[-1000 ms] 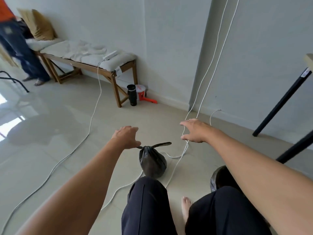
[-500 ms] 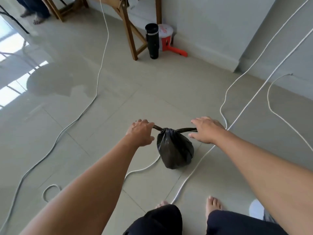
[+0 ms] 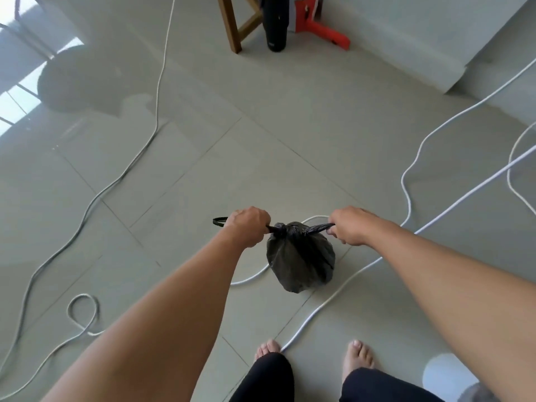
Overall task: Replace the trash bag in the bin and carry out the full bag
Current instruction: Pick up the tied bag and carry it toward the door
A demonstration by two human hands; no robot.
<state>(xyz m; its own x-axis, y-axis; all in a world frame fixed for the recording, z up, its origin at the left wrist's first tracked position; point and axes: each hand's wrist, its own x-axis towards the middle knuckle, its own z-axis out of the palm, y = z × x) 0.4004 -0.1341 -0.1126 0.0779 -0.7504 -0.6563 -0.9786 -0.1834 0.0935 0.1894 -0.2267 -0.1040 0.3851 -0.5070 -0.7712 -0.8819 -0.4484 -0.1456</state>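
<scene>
Left hand (image 3: 250,226) and right hand (image 3: 349,225) are each gripping a bag (image 3: 300,258) tail, at 9 and 3 o'clock; I'd be pulling evenly so the knot's cinching tight.

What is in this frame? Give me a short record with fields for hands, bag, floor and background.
left hand: grip curled round the bag's left tie end
right hand: grip curled round the right tie end
trash bag: black, full, knotted at the top, between the two hands
bag on floor or lifted: cannot tell
floor: pale glossy tiles
white cables: lie across the floor, one looping by the bag
background: black bottle, orange item, wooden leg
bare feet: at the bottom edge
</scene>
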